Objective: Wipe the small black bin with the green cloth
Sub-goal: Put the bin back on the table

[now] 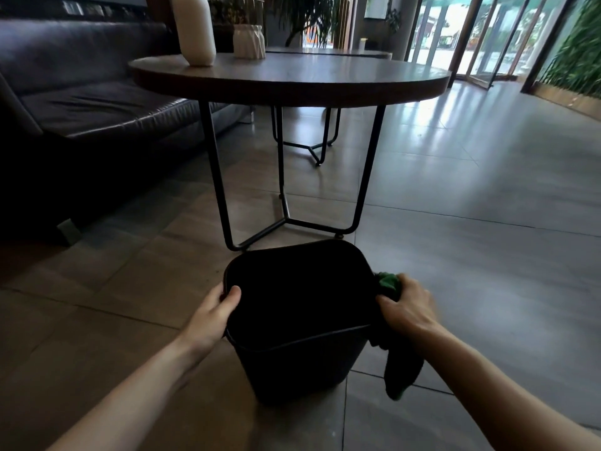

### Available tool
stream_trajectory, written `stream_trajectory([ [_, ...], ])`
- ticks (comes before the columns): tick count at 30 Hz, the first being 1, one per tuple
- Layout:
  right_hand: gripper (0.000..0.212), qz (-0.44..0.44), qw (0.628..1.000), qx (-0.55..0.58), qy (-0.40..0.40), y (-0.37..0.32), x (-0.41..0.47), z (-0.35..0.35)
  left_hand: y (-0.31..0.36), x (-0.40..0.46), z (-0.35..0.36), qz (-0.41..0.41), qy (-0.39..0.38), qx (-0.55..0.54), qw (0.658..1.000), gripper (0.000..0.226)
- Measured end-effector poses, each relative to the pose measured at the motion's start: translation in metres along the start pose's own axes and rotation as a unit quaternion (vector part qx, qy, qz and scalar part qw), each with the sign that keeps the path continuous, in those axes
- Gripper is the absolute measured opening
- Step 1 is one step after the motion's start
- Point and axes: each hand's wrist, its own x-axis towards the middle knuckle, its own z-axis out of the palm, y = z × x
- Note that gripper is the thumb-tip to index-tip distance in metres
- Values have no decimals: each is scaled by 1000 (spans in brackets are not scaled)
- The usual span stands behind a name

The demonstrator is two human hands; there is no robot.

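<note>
Gripping the left rim, your left hand (217,310) steadies the small black bin (297,323): matte, squarish, open-topped, standing on floor tiles (471,255) before the round table (289,78). Your right hand (405,305) clenches the green cloth (395,336) against the right rim.

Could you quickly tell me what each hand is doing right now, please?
Left hand: closed on the black bin rim.
Right hand: closed on the green cloth.
</note>
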Motion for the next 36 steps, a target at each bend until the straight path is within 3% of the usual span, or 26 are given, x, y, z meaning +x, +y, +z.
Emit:
stream_trajectory([
  [8,34,47,999,20,-7,2,4,2,-6,33,13,9,-17,70,997,80],
  [11,37,80,988,117,-56,2,3,0,-9,31,11,23,-30,110,993,86],
  [14,27,126,958,233,-107,2,-1,-11,-11,28,8,28,-38,141,989,87],
  [16,22,132,950,253,-123,1,-3,-23,-7,26,7,30,-31,199,979,87],
  [18,22,122,954,244,-122,-2,-4,-39,4,21,9,90,10,298,950,87],
  [21,24,65,969,208,-113,-17,-4,-62,34,15,24,251,17,335,908,84],
  [24,60,-31,979,149,-135,-40,-8,-76,67,7,48,344,-69,373,859,91],
  [27,93,-144,970,83,-179,-65,-17,-78,96,-1,71,376,-126,424,814,107],
  [30,99,-224,950,45,-212,-85,-26,-75,113,-10,82,349,-155,469,796,116],
  [32,94,-254,947,30,-195,-92,-31,-78,119,-16,81,343,-148,473,798,107],
  [36,85,-295,939,17,-174,-94,-34,-88,125,-28,71,390,-117,487,773,58],
])
